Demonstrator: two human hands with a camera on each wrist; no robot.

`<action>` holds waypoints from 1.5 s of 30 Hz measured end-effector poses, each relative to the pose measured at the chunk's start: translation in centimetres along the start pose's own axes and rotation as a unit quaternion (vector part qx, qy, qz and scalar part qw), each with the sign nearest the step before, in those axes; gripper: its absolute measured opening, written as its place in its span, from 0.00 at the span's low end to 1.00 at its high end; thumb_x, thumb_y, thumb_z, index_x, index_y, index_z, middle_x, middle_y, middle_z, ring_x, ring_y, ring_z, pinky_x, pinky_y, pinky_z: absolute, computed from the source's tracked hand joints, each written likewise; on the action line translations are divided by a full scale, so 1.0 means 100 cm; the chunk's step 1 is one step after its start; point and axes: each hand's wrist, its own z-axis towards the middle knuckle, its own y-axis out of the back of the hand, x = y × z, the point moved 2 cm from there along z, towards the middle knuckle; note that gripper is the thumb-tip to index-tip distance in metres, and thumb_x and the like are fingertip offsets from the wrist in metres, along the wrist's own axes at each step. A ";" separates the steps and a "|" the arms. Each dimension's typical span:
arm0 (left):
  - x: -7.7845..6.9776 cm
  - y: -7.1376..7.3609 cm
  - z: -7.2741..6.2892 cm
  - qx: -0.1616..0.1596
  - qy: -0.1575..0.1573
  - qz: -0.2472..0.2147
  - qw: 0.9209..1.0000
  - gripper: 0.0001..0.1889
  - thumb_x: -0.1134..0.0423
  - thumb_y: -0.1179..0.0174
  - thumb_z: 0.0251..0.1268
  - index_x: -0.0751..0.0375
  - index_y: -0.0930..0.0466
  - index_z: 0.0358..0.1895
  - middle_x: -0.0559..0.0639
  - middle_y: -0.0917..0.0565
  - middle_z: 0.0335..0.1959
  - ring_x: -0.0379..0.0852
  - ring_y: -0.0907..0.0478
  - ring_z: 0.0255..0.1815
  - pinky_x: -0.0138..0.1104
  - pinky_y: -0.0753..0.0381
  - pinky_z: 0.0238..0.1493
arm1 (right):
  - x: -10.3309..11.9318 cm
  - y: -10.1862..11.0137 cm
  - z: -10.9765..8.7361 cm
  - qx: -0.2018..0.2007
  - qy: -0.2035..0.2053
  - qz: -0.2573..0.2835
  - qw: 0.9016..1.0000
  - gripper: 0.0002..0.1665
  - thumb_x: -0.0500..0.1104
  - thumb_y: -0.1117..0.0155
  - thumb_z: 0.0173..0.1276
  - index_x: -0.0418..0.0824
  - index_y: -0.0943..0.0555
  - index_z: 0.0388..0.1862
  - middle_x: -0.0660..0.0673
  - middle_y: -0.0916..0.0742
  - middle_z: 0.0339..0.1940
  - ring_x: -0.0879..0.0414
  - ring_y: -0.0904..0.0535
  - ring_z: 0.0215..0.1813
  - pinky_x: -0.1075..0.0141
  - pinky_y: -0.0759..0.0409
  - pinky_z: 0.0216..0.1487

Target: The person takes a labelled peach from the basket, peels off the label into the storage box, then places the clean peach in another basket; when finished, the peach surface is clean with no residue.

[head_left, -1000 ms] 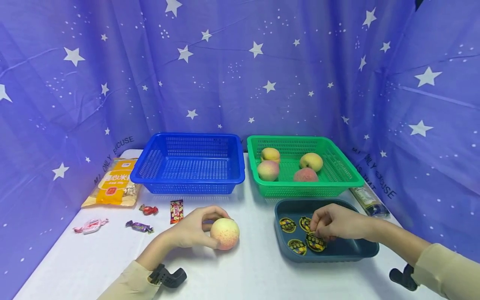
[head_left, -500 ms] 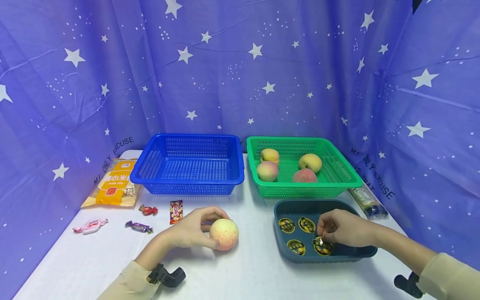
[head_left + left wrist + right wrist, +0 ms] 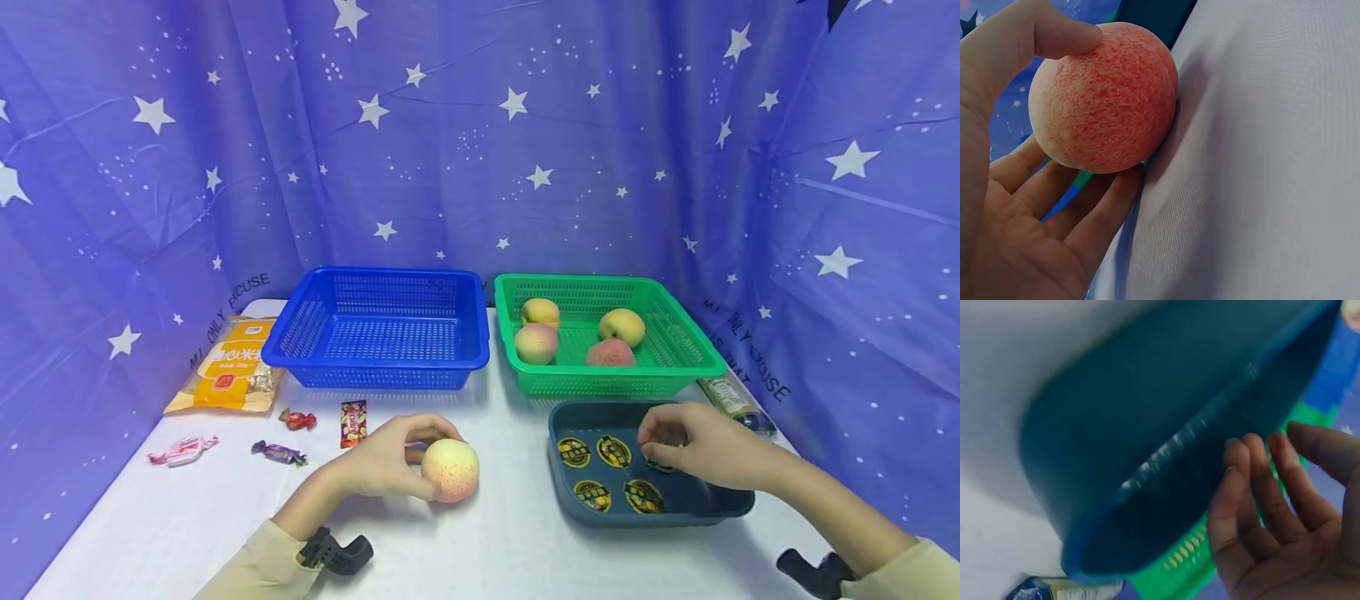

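Observation:
My left hand (image 3: pixel 393 458) grips a yellow-and-pink peach (image 3: pixel 451 472) low over the white table. In the left wrist view its thumb presses the red side of the peach (image 3: pixel 1104 100) while the fingers reach beneath. Inside the dark teal tray (image 3: pixel 720 492) lie several round black-and-gold printed discs (image 3: pixel 592 495), flat on its floor. Just above them is my right hand (image 3: pixel 697 443), fingers loosely curled. One more disc (image 3: pixel 660 464) shows partly beneath its fingertips. The right wrist view shows the right hand (image 3: pixel 1279 494) with thumb tip near the index fingertip and nothing visible between them.
A green basket (image 3: pixel 517 360) behind the tray holds several peaches. Left of it stands an empty blue basket (image 3: pixel 375 375). Several wrapped candies, including a pink one (image 3: pixel 183 451), and a yellow snack bag (image 3: pixel 228 367) lie at left. A jar-like container (image 3: pixel 738 404) lies at right.
My right hand has let go of a disc, which now lies flat on the tray floor, and has moved slightly right and up. The left hand and peach have stayed put.

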 end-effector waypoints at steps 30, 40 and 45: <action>-0.118 0.000 0.107 0.109 -0.071 0.097 0.987 0.32 0.61 0.20 0.53 0.49 0.15 0.66 0.42 0.09 0.61 0.37 0.14 0.63 0.38 0.11 0.67 | -0.125 0.062 0.015 -0.088 -0.177 0.193 0.961 0.58 0.59 0.39 0.87 0.45 0.62 0.96 0.26 0.60 0.93 0.14 0.63 0.88 0.10 0.43 0.71; -0.130 0.008 0.157 0.060 -0.036 0.099 0.993 0.31 0.62 0.21 0.59 0.50 0.15 0.68 0.49 0.12 0.69 0.43 0.16 0.68 0.38 0.10 0.62 | -0.137 0.058 0.017 -0.070 -0.170 0.266 0.946 0.56 0.56 0.39 0.88 0.53 0.64 0.96 0.30 0.70 0.91 0.19 0.73 0.89 0.11 0.53 0.77; -0.128 0.016 0.177 0.042 -0.016 0.097 0.994 0.30 0.59 0.22 0.61 0.49 0.15 0.68 0.49 0.13 0.70 0.46 0.17 0.68 0.42 0.11 0.62 | -0.135 0.055 0.022 -0.076 -0.167 0.274 0.944 0.57 0.56 0.37 0.87 0.52 0.63 0.96 0.33 0.71 0.92 0.23 0.77 0.90 0.16 0.54 0.82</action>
